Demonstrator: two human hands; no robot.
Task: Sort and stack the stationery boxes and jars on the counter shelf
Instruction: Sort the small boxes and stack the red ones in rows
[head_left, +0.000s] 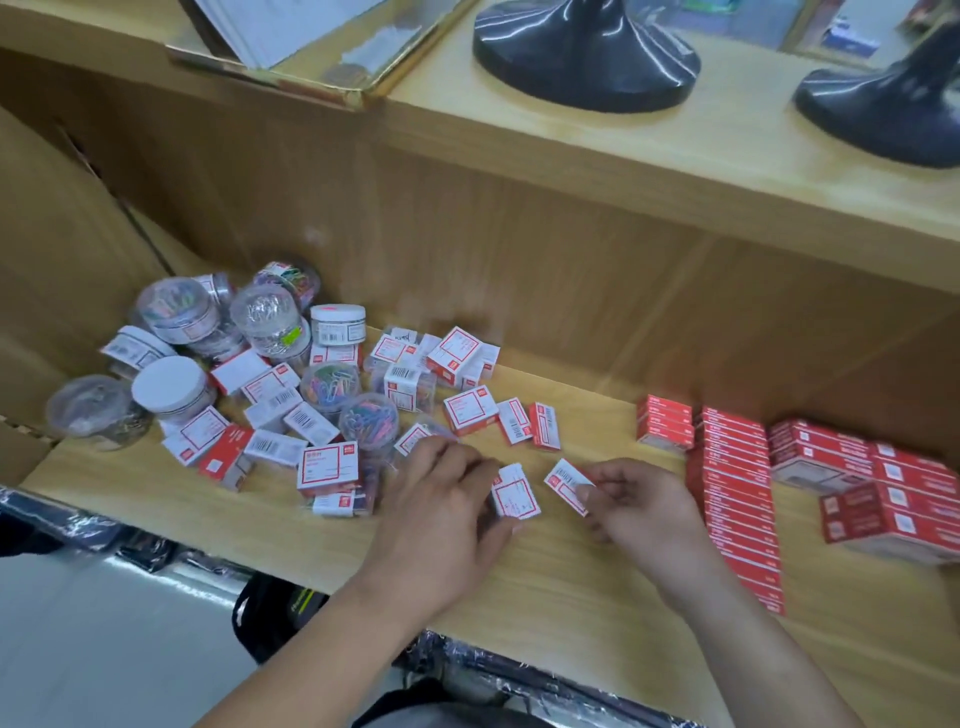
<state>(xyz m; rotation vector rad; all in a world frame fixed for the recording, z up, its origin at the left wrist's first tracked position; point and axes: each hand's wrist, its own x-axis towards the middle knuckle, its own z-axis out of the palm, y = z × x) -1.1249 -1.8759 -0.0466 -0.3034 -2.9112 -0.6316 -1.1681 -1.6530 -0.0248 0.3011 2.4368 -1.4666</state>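
Observation:
A jumble of small red-and-white stationery boxes (470, 410) and clear jars of paper clips (267, 319) covers the left half of the wooden counter shelf (571, 597). Neat stacks of red boxes (737, 499) stand at the right. My left hand (447, 499) lies palm down near the pile's front edge, its fingers on a small red-and-white box (517, 496). To its right, my right hand (634, 499) pinches another small box (566, 483) between thumb and fingers, slightly tilted above the shelf.
An upper wooden ledge (649, 156) overhangs the shelf and carries two black stand bases (582, 57) and a gold-edged tray of papers (291, 57). A cardboard wall (62, 249) closes the left side. Dark wrapped goods (493, 670) lie below the shelf's front edge.

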